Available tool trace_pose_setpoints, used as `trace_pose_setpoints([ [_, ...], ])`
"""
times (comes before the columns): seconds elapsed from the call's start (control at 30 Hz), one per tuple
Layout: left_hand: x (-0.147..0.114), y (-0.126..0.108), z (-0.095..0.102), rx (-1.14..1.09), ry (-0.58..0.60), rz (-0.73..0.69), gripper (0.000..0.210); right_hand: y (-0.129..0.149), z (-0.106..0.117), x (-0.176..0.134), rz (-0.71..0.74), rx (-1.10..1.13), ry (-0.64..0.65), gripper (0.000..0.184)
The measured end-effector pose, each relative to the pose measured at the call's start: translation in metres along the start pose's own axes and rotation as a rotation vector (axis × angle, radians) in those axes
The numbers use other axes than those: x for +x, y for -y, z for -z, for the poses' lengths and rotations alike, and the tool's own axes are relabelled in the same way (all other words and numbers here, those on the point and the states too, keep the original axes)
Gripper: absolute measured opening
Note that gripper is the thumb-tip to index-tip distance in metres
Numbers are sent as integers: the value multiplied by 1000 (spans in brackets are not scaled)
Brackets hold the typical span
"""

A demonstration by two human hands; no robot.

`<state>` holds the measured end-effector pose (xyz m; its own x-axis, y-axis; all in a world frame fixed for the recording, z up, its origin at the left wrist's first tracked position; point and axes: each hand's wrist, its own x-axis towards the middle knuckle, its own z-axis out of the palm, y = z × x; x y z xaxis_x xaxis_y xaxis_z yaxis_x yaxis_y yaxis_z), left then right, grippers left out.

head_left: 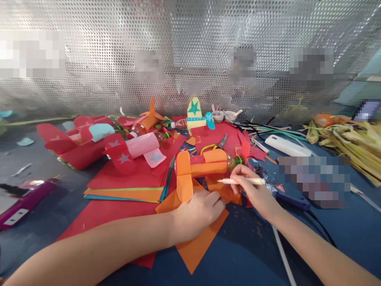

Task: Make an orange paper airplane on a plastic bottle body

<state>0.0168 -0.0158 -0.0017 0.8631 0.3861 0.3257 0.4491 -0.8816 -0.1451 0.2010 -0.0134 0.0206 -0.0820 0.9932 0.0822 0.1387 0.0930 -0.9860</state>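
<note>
In my right hand (250, 186) is a slim white pen (238, 181), held in a pinch with its tip pointing left. My left hand (198, 212) presses on an orange sheet of paper (198, 252), its fingers curled together; their tips are hidden from view. Just beyond my hands lies a bottle plane (208, 169) wrapped in orange paper, with rounded orange fins (183, 174) at its left end and a green cap at its right. More orange paper (226, 190) shows between the two hands.
Stacked coloured paper (125, 194) and red and pink bottle planes (143, 147) lie left. Behind are a yellow plane (195, 115) and scissors (222, 141). A blue glue gun (293, 200), white power strip (287, 146) and dried husks (351, 139) sit right. Perforated metal (190, 59) closes the back.
</note>
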Motion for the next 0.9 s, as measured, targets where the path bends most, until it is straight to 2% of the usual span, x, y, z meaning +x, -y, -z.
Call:
trace_pose_setpoints([
  [0.1,0,-1,-5,51,-36,-5,19,-1,-1,2,-7,-65,2,23],
  [0.27,-1,-2,-5,84,-50,-42,17,-7,1,4,-1,-87,3,11],
  [0.53,0,-3,-2,111,-121,-82,18,-12,2,3,43,-239,5,18],
  [0.77,2,-5,-2,122,-183,-59,31,-14,1,4,75,-253,46,18],
  [0.9,3,-5,-2,114,-196,-64,31,-11,0,3,69,-234,54,16],
])
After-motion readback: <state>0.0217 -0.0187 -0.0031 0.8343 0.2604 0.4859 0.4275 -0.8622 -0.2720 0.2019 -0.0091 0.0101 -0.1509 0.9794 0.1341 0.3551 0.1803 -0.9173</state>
